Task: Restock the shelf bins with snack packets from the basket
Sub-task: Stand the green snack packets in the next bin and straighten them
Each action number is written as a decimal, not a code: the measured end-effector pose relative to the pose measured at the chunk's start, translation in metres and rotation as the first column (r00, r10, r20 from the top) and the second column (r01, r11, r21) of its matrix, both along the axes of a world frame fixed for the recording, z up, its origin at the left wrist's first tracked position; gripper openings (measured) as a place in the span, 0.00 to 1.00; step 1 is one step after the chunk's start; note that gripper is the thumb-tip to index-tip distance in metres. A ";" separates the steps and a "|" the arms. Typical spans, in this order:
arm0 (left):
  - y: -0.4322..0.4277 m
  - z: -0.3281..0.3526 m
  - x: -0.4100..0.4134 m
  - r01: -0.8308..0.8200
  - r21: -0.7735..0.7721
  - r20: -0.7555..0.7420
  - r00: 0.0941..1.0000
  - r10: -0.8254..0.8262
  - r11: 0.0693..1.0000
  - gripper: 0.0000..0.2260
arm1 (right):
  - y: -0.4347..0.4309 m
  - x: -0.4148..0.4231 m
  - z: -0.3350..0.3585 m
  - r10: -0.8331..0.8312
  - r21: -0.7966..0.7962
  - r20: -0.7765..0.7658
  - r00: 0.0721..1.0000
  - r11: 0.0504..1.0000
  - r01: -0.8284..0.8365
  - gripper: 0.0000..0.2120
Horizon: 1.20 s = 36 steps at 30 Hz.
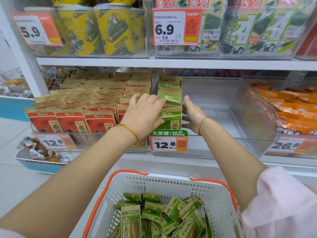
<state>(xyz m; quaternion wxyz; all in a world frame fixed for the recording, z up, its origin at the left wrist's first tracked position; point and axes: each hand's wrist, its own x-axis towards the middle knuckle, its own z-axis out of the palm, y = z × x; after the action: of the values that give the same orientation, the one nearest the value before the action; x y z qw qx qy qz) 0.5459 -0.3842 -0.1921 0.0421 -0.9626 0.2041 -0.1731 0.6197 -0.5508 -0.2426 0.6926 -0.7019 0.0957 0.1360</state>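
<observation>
- Green snack packets (171, 117) stood on end in a short front-to-back row, hard against the left wall of the clear middle bin (240, 103) — the rest of that bin's floor was bare.
- My left hand (145, 112) lay over the front packets, fingers fairly straight and spread across their tops, thumb on the face of the frontmost one. A pressing contact, not a pinch.
- My right hand (193, 114) was held flat and upright just beside the row's right edge, palm facing the packets, fingers relaxed, holding nothing. I could not tell whether the palm actually touched them.
- Below, near my body: a white basket (171, 182) with orange handles, a loose heap of more green packets (154, 215) in it.
- A "12.8" price tag (169, 143) with a green "NO SUGAR" header hung on the bin's front.
- Left neighbouring bin — full of red packets (85, 121). Right neighbouring bin held orange packets (291, 107).
- Shelf above: yellow cans (113, 31) and seaweed packs (248, 30).
</observation>
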 end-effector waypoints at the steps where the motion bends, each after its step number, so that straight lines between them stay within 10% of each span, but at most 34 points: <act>1: 0.000 0.000 -0.001 0.007 -0.017 0.008 1.000 -0.007 1.000 0.28 | -0.001 -0.001 0.001 -0.021 -0.008 0.002 1.000 1.000 0.021 0.32; 6: 0.003 -0.003 -0.010 0.055 -0.101 0.081 0.996 -0.047 0.993 0.27 | -0.010 -0.028 0.016 -0.135 -0.039 0.166 0.977 0.989 0.143 0.28; 11: 0.010 -0.016 -0.023 0.140 -0.238 0.270 0.960 -0.074 0.961 0.19 | -0.025 -0.105 0.028 -0.264 0.036 0.495 0.828 0.958 0.284 0.05; 16: -0.002 -0.053 -0.065 0.351 -0.310 0.468 0.865 -0.180 0.884 0.09 | -0.029 -0.164 -0.008 0.018 -0.111 0.348 0.937 0.994 0.022 0.07; 20: -0.011 -0.119 -0.082 0.383 -0.191 0.187 0.918 -0.350 0.904 0.10 | -0.031 -0.159 -0.073 0.236 -0.306 0.069 0.969 0.930 -0.205 0.07; 27: -0.003 -0.176 -0.075 0.188 -0.132 -0.346 0.911 -0.223 0.973 0.10 | -0.026 -0.139 -0.211 0.474 -0.811 -0.276 0.836 0.353 -0.467 0.14; 36: 0.003 -0.193 -0.072 0.134 -0.172 -0.444 0.874 -0.198 0.976 0.13 | -0.026 -0.171 -0.307 0.647 -0.767 -0.540 0.539 -0.115 -0.631 0.26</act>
<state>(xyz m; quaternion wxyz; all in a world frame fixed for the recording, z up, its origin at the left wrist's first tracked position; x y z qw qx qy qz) 0.4742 -0.3814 -0.3855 -0.0879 -0.9557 0.2778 0.0426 0.4490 -0.5767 -0.5493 -0.0052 -0.9098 -0.2005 0.3635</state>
